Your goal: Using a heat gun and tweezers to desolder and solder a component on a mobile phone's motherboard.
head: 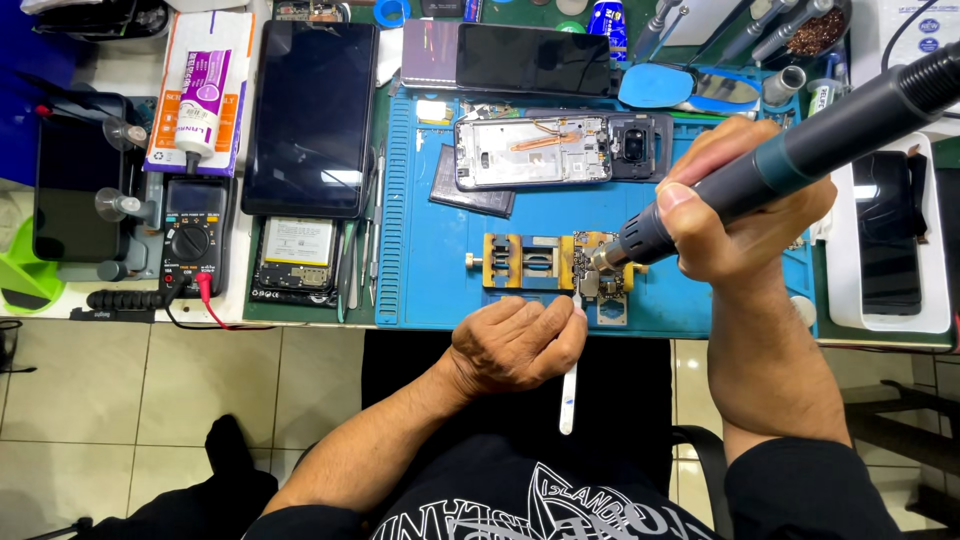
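We take the blue work mat point(440, 290) as our landmark. Near its front edge, right of centre, a small circuit board point(590, 280) sits clamped in a yellow board holder point(525, 262). Our right hand point(745, 215) is wrapped tight around the dark handle of a hot-air tool point(800, 150), whose metal nozzle points down at the board's upper edge, close above it. Our left hand point(515, 345) rests at the mat's front edge, fingers pinched closed on a pair of white tweezers point(570, 385) whose tips reach up to the board's lower side (whether they touch a part we cannot tell at this size).

To do this well, we judge that the nozzle should hover just off the board rather than rest on it, circling a little so the heat spreads evenly. The tweezers should wait with a light hold and lift only when the part gives freely; prying early could tear pads. Bracing the left wrist on the mat's edge helps steady the tips.

Toward the mat's back edge lies an opened phone frame point(535, 150). Left of the mat we see a battery point(297, 250), a dark tablet point(312, 115) and a multimeter point(193, 235) with a red lead.
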